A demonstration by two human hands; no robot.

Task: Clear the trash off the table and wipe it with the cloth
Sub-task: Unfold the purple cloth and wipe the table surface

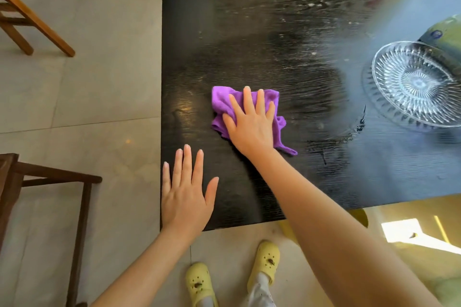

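A crumpled purple cloth point(222, 104) lies on the black wooden table point(249, 32), near its left middle. My right hand point(252, 122) presses flat on the cloth with fingers spread, covering most of it. My left hand point(184, 192) rests flat and empty on the table's near left corner, fingers apart. Damp wipe streaks and pale specks show across the tabletop. No loose trash is visible on the table.
A cut-glass plate point(416, 82) stands at the table's right side, with a green object point(446, 42) behind it at the frame edge. Light wooden chair legs point(37, 20) stand at the far left, a dark wooden chair point(50, 182) at the near left. My yellow clogs point(199, 284) are on the tiled floor.
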